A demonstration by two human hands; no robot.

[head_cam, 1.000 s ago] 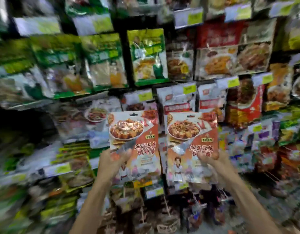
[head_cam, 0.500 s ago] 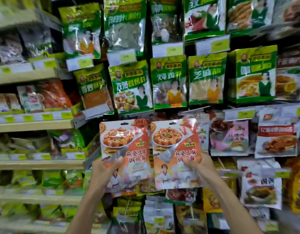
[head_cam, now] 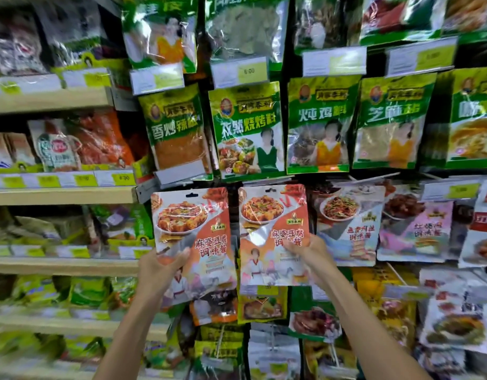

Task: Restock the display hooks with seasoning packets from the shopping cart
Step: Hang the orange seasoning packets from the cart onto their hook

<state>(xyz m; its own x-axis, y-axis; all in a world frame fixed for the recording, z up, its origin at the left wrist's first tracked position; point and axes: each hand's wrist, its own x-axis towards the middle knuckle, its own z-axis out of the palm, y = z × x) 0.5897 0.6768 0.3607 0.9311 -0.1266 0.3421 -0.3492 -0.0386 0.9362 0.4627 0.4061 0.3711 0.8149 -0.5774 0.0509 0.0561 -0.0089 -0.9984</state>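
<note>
The left hand [head_cam: 157, 270] and right hand [head_cam: 309, 252] each hold up one glossy orange-and-white plastic seasoning packet printed with a dish of tofu: the left packet [head_cam: 194, 237] and right packet [head_cam: 272, 231] are upright, side by side. Each hand's fingers are clenched on its packet's lower half, thumb in front. Behind them, green seasoning pouches [head_cam: 246, 130] hang in a row above.
</note>
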